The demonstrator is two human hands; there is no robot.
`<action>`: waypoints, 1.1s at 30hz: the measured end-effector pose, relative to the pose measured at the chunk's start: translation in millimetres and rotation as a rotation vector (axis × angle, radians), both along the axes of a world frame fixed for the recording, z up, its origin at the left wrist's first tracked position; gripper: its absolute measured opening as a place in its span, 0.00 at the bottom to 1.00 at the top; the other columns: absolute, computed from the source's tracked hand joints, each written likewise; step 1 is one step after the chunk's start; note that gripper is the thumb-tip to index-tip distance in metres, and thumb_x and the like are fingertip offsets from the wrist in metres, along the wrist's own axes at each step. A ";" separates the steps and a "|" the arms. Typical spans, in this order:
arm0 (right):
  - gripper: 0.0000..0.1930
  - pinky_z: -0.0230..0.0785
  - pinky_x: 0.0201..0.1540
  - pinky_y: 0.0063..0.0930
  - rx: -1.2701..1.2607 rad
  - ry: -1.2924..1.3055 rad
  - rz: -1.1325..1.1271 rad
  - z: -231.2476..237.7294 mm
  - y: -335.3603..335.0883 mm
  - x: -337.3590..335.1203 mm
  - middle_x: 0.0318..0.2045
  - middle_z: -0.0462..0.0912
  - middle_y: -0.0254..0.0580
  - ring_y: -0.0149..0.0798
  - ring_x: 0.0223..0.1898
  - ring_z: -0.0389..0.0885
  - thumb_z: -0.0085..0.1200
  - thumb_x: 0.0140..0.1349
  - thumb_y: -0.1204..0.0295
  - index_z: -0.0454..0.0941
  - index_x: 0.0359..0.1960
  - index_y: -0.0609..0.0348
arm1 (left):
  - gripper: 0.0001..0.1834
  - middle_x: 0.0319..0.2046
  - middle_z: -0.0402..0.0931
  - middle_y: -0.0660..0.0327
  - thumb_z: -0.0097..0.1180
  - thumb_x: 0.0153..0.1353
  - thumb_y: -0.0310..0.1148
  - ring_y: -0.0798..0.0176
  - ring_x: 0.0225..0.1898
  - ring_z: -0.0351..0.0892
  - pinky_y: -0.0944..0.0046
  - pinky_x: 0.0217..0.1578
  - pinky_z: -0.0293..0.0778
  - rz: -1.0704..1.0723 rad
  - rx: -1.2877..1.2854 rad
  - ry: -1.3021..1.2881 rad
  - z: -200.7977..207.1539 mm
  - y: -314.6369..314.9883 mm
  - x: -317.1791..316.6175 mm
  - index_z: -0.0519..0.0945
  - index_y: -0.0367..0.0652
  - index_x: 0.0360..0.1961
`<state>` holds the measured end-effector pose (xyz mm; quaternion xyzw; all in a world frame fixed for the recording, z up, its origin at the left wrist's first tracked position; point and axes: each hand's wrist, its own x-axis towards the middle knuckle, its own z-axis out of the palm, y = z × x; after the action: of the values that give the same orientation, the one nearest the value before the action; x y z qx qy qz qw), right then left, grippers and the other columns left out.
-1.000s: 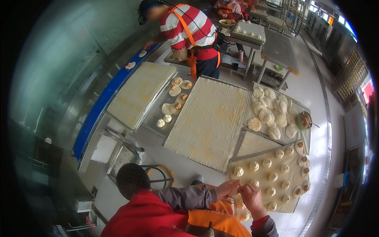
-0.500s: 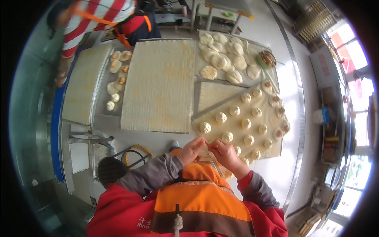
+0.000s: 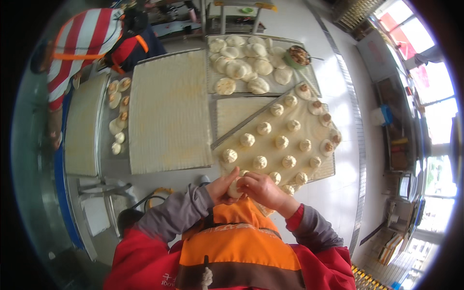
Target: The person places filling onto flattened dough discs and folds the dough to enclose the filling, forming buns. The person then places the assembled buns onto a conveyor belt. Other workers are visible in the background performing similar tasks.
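Observation:
A pale stuffed dough bun [image 3: 234, 190] is between my two hands, close in front of my orange apron. My left hand [image 3: 221, 189] cups it from the left with the thumb up along its side. From the right my right hand [image 3: 265, 191] has its fingers bent and pressed at the bun's upper edge; the fingertips are partly hidden. Just beyond my hands lies a cloth-lined tray [image 3: 321, 176] with rows of pleated buns [image 3: 260, 162]. Along its right edge sit several flat dough rounds topped with brown filling [image 3: 326, 119].
A tray at the back carries overlapping dough rounds [image 3: 237, 69] and a green bowl of filling [image 3: 298, 56] with a utensil. Left of it are a large cloth-covered tray [image 3: 169, 111] and more filled rounds [image 3: 114, 100]. A co-worker in a striped top [image 3: 89, 36] stands at far left.
My hands have come a little lower and closer around the bun, which now shows more between them. The whole view has shifted, so the trays appear further left.

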<state>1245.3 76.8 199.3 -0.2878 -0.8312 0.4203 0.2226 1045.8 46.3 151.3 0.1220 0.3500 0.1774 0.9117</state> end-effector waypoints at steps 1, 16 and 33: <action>0.08 0.75 0.33 0.38 0.018 -0.010 -0.015 -1.2 0.1 3.2 0.31 0.78 0.45 0.50 0.33 0.81 0.61 0.55 0.79 0.75 0.36 0.59 | 0.34 0.24 0.76 0.61 0.36 0.67 0.69 0.68 0.16 0.71 0.71 0.14 0.62 0.074 0.062 0.052 1.2 0.5 6.8 0.74 0.47 0.40; 0.21 0.75 0.42 0.38 0.053 -0.141 -0.386 -7.0 22.2 89.5 0.39 0.79 0.47 0.50 0.40 0.80 0.64 0.55 0.74 0.74 0.50 0.58 | 0.34 0.44 0.76 0.58 0.35 0.70 0.64 0.67 0.34 0.78 0.65 0.30 0.76 0.294 0.306 0.059 -33.5 43.6 118.4 0.68 0.44 0.57; 0.26 0.71 0.54 0.42 0.384 -0.336 -0.606 -205.4 235.3 257.8 0.51 0.79 0.48 0.51 0.52 0.76 0.65 0.52 0.75 0.74 0.55 0.59 | 0.18 0.41 0.81 0.58 0.45 0.74 0.43 0.61 0.41 0.82 0.62 0.37 0.79 0.825 0.206 0.436 -54.3 -40.2 27.8 0.73 0.44 0.57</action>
<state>1503.1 312.1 -6.2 -0.5380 -0.7970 0.1195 0.2470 1073.6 6.1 96.9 0.0972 0.5330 0.5286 0.6535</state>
